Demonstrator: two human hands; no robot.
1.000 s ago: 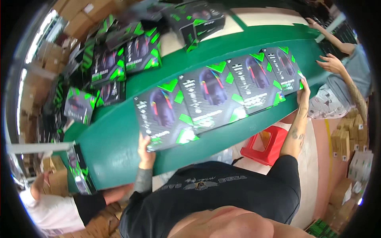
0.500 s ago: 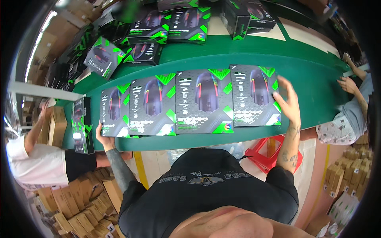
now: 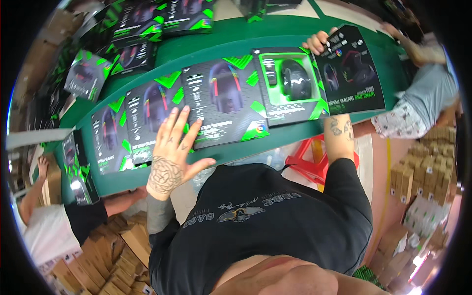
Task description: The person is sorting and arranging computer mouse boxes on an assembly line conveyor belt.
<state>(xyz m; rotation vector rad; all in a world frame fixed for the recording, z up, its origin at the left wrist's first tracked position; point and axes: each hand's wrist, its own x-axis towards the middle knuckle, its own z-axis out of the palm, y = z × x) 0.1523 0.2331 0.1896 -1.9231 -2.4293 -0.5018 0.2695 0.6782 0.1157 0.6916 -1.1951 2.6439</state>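
A: In the head view, what is around the opened box?

B: Left of it, three closed boxes form a row on the green table. Past that row, still leftward, is a narrow box, and a pile of boxes lies on its far left side.

A: Anything on its other sides?

B: A red stool is on its near side, below the table's edge. Well to its right I see a person in patterned shorts, with brown cartons nearer. Another person in a white shirt is far to its left.

A: What stands in the way?

B: Its dark cover flap, swung out to its right, hides part of the right arm and much of the right hand.

A: And the hands?

B: The right one has bent fingers at the flap's far left corner; I cannot tell how firmly they grip. The left hand, left of the opened box, is spread, palm down, its fingers over two of the closed boxes.

A: How does the opened box look?

B: Dark grey, lying face up, with a bright green recess. A glossy black mouse sits inside; the pieces beside it are too small to tell.
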